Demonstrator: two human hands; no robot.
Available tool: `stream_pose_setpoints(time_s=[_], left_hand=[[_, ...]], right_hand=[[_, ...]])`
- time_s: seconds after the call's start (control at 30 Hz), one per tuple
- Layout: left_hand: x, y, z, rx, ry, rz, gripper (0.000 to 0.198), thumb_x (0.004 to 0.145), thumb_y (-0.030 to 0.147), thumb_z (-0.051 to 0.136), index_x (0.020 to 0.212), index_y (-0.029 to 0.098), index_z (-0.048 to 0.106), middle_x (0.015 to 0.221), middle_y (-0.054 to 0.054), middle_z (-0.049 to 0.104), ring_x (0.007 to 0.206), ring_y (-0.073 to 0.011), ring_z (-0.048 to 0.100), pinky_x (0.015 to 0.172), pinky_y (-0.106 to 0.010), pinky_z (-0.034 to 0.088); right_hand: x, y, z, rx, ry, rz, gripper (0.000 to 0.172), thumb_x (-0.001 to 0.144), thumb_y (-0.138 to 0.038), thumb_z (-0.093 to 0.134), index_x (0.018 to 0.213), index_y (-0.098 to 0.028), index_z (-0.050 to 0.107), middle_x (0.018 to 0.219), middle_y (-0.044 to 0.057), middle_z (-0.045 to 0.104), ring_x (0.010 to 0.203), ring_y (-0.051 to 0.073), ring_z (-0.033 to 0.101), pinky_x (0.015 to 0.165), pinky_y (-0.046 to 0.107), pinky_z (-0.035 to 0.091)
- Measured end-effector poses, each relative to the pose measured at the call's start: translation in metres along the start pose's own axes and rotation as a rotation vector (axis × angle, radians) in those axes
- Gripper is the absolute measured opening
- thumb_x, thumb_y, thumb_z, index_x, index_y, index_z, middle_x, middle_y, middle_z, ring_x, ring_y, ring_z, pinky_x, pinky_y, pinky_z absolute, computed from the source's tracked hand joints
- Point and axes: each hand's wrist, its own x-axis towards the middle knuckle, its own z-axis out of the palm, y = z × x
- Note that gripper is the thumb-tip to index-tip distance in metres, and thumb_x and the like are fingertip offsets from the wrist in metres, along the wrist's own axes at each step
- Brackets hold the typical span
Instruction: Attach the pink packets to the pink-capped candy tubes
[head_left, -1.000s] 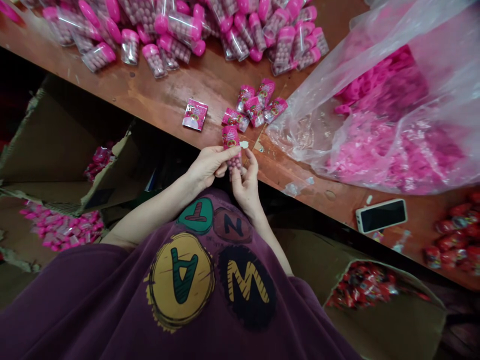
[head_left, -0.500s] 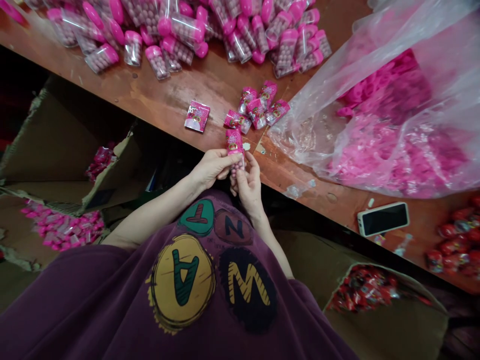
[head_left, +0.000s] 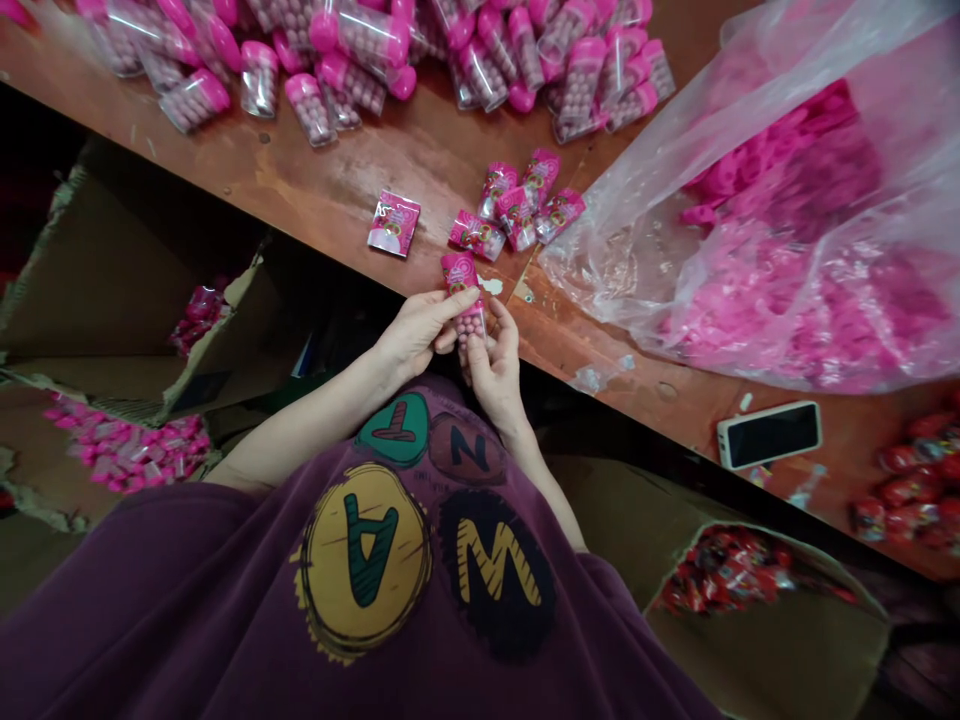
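Note:
My left hand [head_left: 420,328] pinches a small clear jar of pink candy balls [head_left: 471,323] from the left, its thumb lying across the front. On the lower end of the same jar, my right hand [head_left: 495,368] closes from the right with thumb and fingers. A pink printed sleeve [head_left: 458,272] covers the jar's upper part, at the table's edge. Just beyond lies a small group of sleeved jars [head_left: 517,215]. To their left rests a flat stack of printed sleeves [head_left: 394,223].
Many pink-capped candy jars [head_left: 259,80] are heaped at the back of the wooden table [head_left: 300,190]. At right stand a clear plastic bag [head_left: 795,300] of pink pieces and a phone [head_left: 772,436]. Cardboard boxes [head_left: 150,270] [head_left: 795,650] sit below the edge.
The held jar has tilted slightly, its sleeved top leaning further left, and more of its candy shows below the thumb. Both hands keep their grip. The view has shifted slightly.

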Motion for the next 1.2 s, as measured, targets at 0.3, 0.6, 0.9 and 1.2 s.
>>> stream_pose_setpoints(time_s=[0.3,0.6,0.9,1.2], left_hand=[[0.003,-0.005,-0.001,0.09,-0.003,0.017,0.039,0.088,0.044,0.082,0.073,0.013,0.065,0.053,0.004,0.058,0.034,-0.0014,0.035,0.037,-0.022,0.018],[0.0,-0.009,0.007,0.09,0.081,0.099,0.034,0.089,0.04,0.083,0.076,0.013,0.066,0.058,0.003,0.061,0.036,-0.0013,0.041,0.037,-0.021,0.022],[-0.001,-0.005,-0.003,0.017,-0.149,-0.039,0.032,0.098,0.036,0.074,0.082,0.009,0.069,0.05,0.004,0.055,0.034,-0.0011,0.036,0.039,-0.018,0.022],[-0.01,-0.013,0.007,0.185,0.068,0.019,0.026,0.092,0.028,0.08,0.078,0.01,0.069,0.058,0.003,0.062,0.035,-0.0001,0.04,0.036,-0.019,0.019]], right_hand=[[0.005,-0.005,0.001,0.046,-0.022,0.024,0.067,0.097,-0.064,0.064,0.151,-0.039,0.034,0.083,-0.004,0.056,0.05,0.008,0.043,0.04,0.023,0.036],[0.005,0.0,-0.001,0.035,-0.011,0.043,0.073,0.096,-0.066,0.065,0.154,-0.039,0.031,0.08,-0.004,0.055,0.054,0.012,0.048,0.048,0.028,0.047],[0.002,-0.008,-0.001,0.134,0.026,0.038,0.063,0.095,-0.058,0.07,0.148,-0.039,0.043,0.108,0.001,0.062,0.059,0.007,0.052,0.041,0.021,0.038],[0.004,0.0,-0.002,-0.047,0.024,-0.097,0.064,0.099,-0.06,0.062,0.151,-0.035,0.036,0.12,0.007,0.066,0.078,0.015,0.065,0.07,0.033,0.06]])
